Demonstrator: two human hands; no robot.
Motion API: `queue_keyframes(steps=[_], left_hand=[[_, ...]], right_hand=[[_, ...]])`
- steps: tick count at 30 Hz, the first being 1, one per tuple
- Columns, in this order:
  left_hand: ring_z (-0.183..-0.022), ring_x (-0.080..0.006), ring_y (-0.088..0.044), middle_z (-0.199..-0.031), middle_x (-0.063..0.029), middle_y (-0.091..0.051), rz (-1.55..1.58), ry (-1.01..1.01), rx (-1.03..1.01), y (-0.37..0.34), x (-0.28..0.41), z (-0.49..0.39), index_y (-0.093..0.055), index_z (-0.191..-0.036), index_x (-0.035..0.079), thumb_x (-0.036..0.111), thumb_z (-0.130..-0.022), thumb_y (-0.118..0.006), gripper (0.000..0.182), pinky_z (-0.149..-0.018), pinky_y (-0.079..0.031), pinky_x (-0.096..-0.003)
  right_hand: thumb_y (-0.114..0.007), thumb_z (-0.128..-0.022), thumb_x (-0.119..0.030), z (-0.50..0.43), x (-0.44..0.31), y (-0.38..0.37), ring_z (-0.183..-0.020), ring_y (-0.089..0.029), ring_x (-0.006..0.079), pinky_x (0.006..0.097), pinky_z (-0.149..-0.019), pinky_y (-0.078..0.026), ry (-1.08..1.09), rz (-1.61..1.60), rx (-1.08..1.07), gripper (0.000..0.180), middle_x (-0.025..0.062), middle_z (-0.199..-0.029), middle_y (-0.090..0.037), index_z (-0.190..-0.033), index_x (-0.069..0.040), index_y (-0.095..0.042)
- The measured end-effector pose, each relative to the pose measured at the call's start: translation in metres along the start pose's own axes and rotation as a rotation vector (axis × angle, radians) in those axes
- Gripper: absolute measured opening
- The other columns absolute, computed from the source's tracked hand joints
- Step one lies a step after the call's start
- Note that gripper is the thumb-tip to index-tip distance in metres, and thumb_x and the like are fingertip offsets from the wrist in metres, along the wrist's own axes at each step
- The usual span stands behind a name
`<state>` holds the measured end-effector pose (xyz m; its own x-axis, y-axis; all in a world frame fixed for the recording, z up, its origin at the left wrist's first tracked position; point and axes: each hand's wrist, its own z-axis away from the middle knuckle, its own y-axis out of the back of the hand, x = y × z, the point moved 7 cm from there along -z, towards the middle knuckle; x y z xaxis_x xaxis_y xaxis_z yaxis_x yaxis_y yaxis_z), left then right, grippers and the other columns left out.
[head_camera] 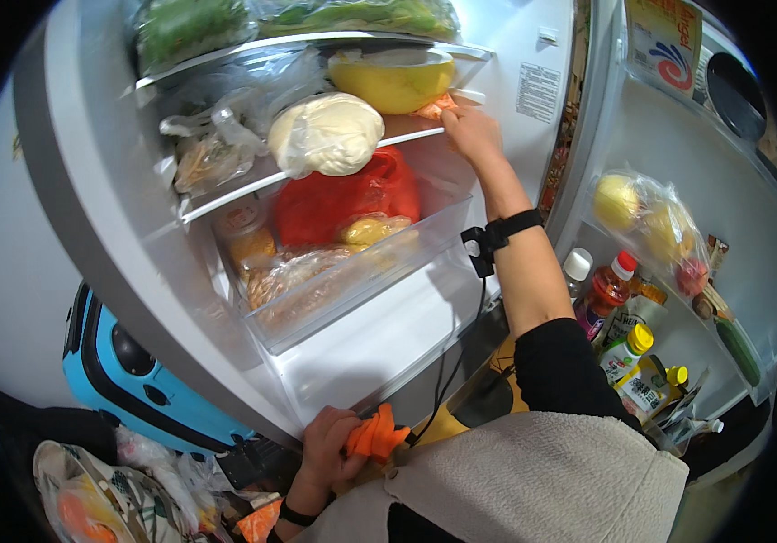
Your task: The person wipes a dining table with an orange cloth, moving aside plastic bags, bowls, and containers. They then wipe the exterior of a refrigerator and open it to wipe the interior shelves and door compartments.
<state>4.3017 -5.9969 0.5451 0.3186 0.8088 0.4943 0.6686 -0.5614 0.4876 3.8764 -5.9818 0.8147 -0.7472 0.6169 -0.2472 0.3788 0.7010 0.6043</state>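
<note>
My right hand (473, 136) reaches to the right end of the refrigerator's middle shelf (236, 197), its fingers closed on an orange-and-white cloth (437, 106). Just left of that cloth sits a bowl-shaped yellow thing (392, 81) with a pale rim, possibly a halved melon. A cream-coloured round lump (326, 132) in clear plastic overhangs the shelf's front edge. Low in front of me, my left hand (327, 434) grips a bright orange cloth (378, 434) beside the refrigerator's lower front edge. The fingertips of both hands are partly hidden.
Under the shelf, a clear drawer (361, 275) holds a red plastic bag (348, 200) and wrapped food. The open door (694, 156) on the right carries bottles (609, 288) and bagged fruit (646, 217). A blue suitcase (151, 387) stands at left. A black cable (453, 366) hangs from my right wrist strap.
</note>
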Motion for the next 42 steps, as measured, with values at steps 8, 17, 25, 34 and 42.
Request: queue_keyframes(steps=[8, 17, 25, 34, 42], left_hand=[[-0.074, -0.0327, -0.060, -0.089, -0.0135, -0.063, -0.006, 0.002, 0.011, 0.001, 0.007, -0.001, -0.063, -0.091, 0.003, 0.016, -0.065, -0.071, 0.030, -0.065, -0.050, -0.0383], [-0.076, -0.0329, -0.059, -0.089, -0.0130, -0.062, -0.017, 0.013, 0.008, -0.001, 0.007, 0.002, -0.062, -0.092, 0.004, 0.017, -0.065, -0.069, 0.030, -0.066, -0.050, -0.0391], [-0.082, -0.0364, -0.059, -0.093, -0.0143, -0.063, -0.039, 0.019, -0.035, -0.006, 0.006, 0.003, -0.061, -0.096, 0.004, 0.024, -0.068, -0.068, 0.035, -0.071, -0.051, -0.0427], [-0.079, -0.0353, -0.060, -0.090, -0.0151, -0.063, -0.038, 0.038, 0.013, -0.010, 0.009, -0.001, -0.062, -0.091, 0.004, 0.018, -0.065, -0.069, 0.030, -0.069, -0.051, -0.0410], [-0.078, -0.0339, -0.060, -0.088, -0.0134, -0.063, -0.037, 0.040, 0.016, -0.008, 0.014, -0.004, -0.062, -0.089, 0.004, 0.016, -0.064, -0.068, 0.028, -0.069, -0.051, -0.0398]], right_hand=[[-0.056, -0.090, -0.030, 0.056, -0.048, 0.036, -0.080, -0.067, 0.0279, 0.0407, -0.068, -0.050, 0.211, -0.397, 0.229, 0.025, 0.0096, -0.085, -0.069, -0.086, -0.009, -0.071], [-0.057, -0.093, -0.009, 0.149, -0.158, 0.130, -0.090, -0.064, 0.0232, 0.0362, -0.078, -0.050, 0.572, -1.006, 0.643, 0.011, 0.0092, -0.097, -0.066, -0.098, -0.003, -0.065], [-0.062, -0.085, -0.012, 0.160, -0.285, 0.075, -0.080, -0.059, 0.0311, 0.0431, -0.069, -0.048, 0.779, -0.751, 0.376, 0.008, 0.0099, -0.080, -0.059, -0.082, -0.005, -0.061], [-0.057, -0.084, -0.023, 0.143, -0.285, 0.059, -0.084, -0.065, 0.0324, 0.0463, -0.071, -0.053, 0.885, -0.721, 0.091, 0.017, 0.0098, -0.090, -0.067, -0.083, -0.009, -0.065], [-0.062, -0.077, -0.002, 0.169, -0.246, 0.083, -0.083, -0.066, 0.0287, 0.0380, -0.067, -0.053, 0.905, -0.913, 0.291, 0.026, 0.0094, -0.092, -0.068, -0.101, -0.010, -0.069]])
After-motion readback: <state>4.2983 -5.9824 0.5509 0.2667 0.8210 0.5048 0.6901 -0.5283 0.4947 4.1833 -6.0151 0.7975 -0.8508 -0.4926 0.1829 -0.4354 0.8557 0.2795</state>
